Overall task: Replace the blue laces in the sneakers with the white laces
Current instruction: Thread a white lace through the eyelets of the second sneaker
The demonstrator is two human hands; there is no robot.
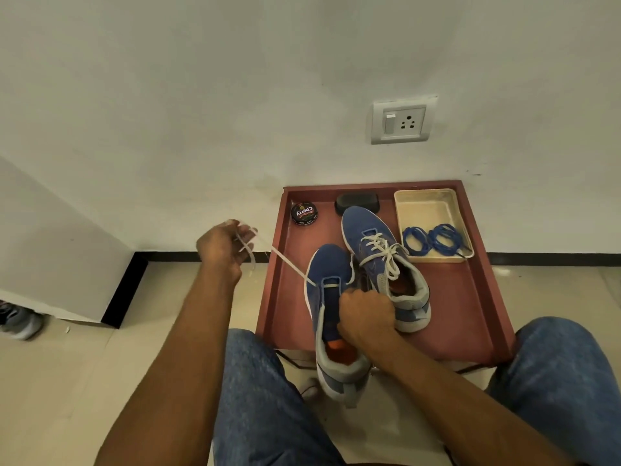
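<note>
So the white lace [289, 265] runs taut from the near sneaker [327, 297]'s toe-end eyelet, up and left to the left hand [223, 247], fingers pinched on it, arm stretched out. Right hand [364, 314] grips the sneaker's throat on the worktop [453, 314], probably pinning the other end. Blue laces [433, 238] lie in the tray [425, 196].

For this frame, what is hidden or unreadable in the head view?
- Right hand covers the middle eyelets of the near blue sneaker; the lacing there is hidden.
- White lace: its tip is lost inside the left hand grip.
- Round black polish tin: small print too small.
- Grey shoe: cut by the left edge.
</note>
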